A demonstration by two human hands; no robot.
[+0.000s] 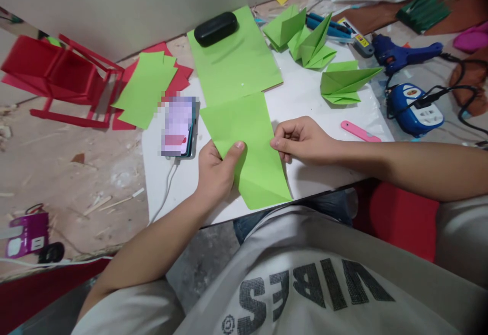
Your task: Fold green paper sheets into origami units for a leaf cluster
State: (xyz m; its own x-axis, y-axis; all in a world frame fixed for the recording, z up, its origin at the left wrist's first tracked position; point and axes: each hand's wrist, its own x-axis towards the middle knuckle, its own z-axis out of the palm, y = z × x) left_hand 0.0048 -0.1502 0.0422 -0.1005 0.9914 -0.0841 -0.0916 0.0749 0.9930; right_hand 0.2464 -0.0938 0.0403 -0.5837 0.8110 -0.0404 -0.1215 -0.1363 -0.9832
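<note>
A phone [178, 127] lies on the white bench [310, 93], just left of my left grip [216, 170], which is closed on the green sheet [253, 121], thumb on top. The sheet sits before me, above the bench; my right grip [299, 139] pinches its right edge. Farther right lie folded green pieces [345, 88] and a pink cutter [358, 131].

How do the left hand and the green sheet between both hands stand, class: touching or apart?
Touching. The head view shows the left hand with its thumb lying on the green sheet.
</note>
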